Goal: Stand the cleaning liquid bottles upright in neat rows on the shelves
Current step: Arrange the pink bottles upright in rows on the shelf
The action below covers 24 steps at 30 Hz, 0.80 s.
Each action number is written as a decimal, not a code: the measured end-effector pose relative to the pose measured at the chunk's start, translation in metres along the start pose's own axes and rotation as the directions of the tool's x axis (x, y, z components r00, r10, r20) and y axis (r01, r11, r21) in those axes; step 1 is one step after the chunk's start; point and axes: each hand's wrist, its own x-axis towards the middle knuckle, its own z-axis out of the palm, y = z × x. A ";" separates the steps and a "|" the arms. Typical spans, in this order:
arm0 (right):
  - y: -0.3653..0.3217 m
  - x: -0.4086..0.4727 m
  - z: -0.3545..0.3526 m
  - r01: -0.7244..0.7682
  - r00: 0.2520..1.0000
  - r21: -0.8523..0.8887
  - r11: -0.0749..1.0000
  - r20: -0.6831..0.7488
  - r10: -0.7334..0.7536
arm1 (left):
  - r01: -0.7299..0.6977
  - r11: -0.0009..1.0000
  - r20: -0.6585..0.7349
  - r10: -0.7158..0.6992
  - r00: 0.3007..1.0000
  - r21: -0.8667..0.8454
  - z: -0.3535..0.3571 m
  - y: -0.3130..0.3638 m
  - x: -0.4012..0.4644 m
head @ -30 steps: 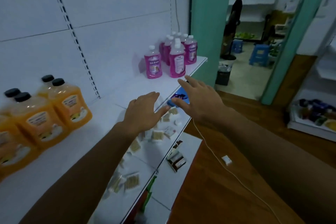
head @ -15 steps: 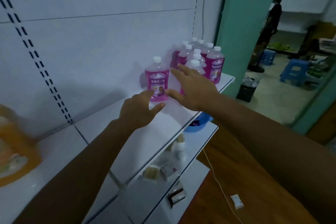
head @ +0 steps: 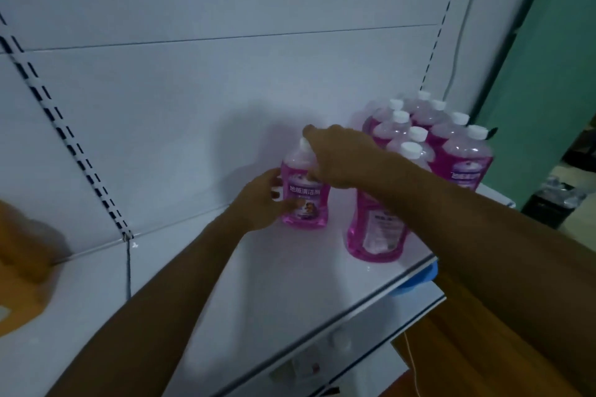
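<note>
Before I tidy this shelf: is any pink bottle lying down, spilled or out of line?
None is down or spilled. The lone pink bottle, held by the left hand and right hand, stands apart, left of the cluster of pink bottles. The front bottle also stands forward of it.

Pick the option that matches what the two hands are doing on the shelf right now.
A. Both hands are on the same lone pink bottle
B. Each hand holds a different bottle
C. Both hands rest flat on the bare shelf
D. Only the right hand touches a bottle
A: the left hand holds the side of the lone pink bottle while the right hand grips its neck at the cap.
</note>
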 end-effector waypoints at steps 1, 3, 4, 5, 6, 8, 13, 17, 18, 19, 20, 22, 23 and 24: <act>0.003 0.004 0.000 0.018 1.000 0.016 1.000 0.018 -0.018 | -0.007 1.000 0.007 0.007 1.000 -0.027 0.002 -0.001 0.001; 0.006 0.011 -0.002 0.063 0.997 0.029 0.998 0.034 -0.064 | -0.027 0.998 -0.017 0.026 1.000 -0.062 0.008 -0.005 0.001; 0.006 0.013 -0.004 0.088 0.995 0.022 0.996 0.036 -0.089 | -0.027 0.996 -0.038 0.024 0.999 -0.079 0.011 -0.007 -0.001; 0.007 0.015 -0.005 0.110 0.993 0.013 0.994 0.035 -0.111 | -0.019 0.996 -0.060 0.014 0.998 -0.086 0.013 -0.007 -0.003; 0.008 0.016 -0.005 0.129 0.991 0.008 0.992 0.033 -0.129 | -0.011 0.996 -0.086 0.004 0.996 -0.088 0.016 -0.008 -0.004; 0.009 0.018 -0.004 0.154 0.987 0.019 0.988 0.033 -0.155 | 0.004 0.995 -0.133 -0.017 0.991 -0.095 0.021 -0.008 -0.006; 0.008 0.025 -0.002 0.243 0.969 0.090 0.966 0.025 -0.246 | 0.042 0.997 -0.242 -0.056 0.969 -0.063 0.026 -0.010 -0.022; -0.017 0.035 0.003 0.328 0.942 0.142 0.934 0.027 -0.335 | 0.093 0.996 -0.304 -0.088 0.949 0.003 0.006 -0.021 -0.050; -0.027 0.038 0.003 0.354 0.932 0.166 0.920 0.021 -0.362 | 0.105 0.994 -0.325 -0.097 0.941 0.008 -0.002 -0.025 -0.059; -0.038 0.041 0.003 0.385 0.919 0.199 0.901 0.011 -0.395 | 0.115 0.993 -0.346 -0.105 0.932 0.007 -0.010 -0.028 -0.069; -0.050 0.044 0.004 0.416 0.904 0.234 0.879 -0.001 -0.427 | 0.121 0.993 -0.367 -0.113 0.923 -0.002 -0.018 -0.031 -0.078; -0.073 0.050 0.006 0.456 0.881 0.298 0.839 -0.020 -0.472 | 0.146 0.989 -0.412 -0.146 0.899 -0.032 -0.036 -0.041 -0.096; -0.083 0.053 0.008 0.468 0.875 0.318 0.825 -0.034 -0.483 | 0.162 0.986 -0.434 -0.165 0.886 -0.043 -0.044 -0.046 -0.104; -0.093 0.056 0.010 0.476 0.871 0.329 0.816 -0.052 -0.488 | 0.180 0.982 -0.454 -0.185 0.872 -0.055 -0.052 -0.051 -0.111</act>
